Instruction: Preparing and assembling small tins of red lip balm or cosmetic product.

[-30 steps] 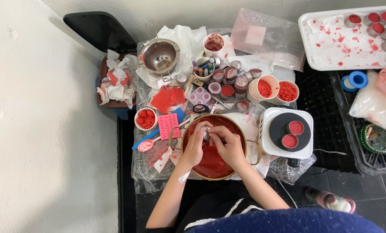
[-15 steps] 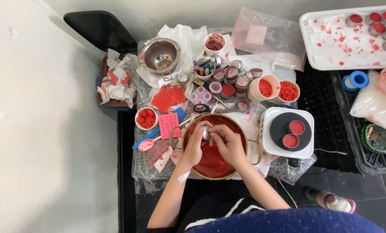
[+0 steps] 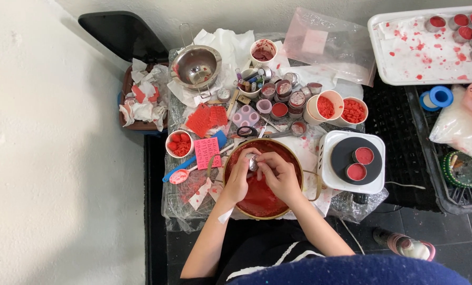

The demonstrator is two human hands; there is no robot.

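Both my hands meet over a round pan (image 3: 289, 153) filled with red wax. My left hand (image 3: 240, 174) and my right hand (image 3: 278, 173) together pinch a small silver tin (image 3: 253, 164) held just above the red surface. A pink spoon (image 3: 180, 176) and a blue stick lie to the left of the pan. To the right a white hot plate (image 3: 352, 163) carries two small tins of red wax on its black top.
Behind the pan are a pink mould (image 3: 245, 115), several small tins, two cups of red wax pieces (image 3: 337, 110), a steel bowl (image 3: 195, 67) and a cup of red chunks (image 3: 179, 143). A white tray (image 3: 423, 47) with filled tins sits far right. A white wall runs along the left.
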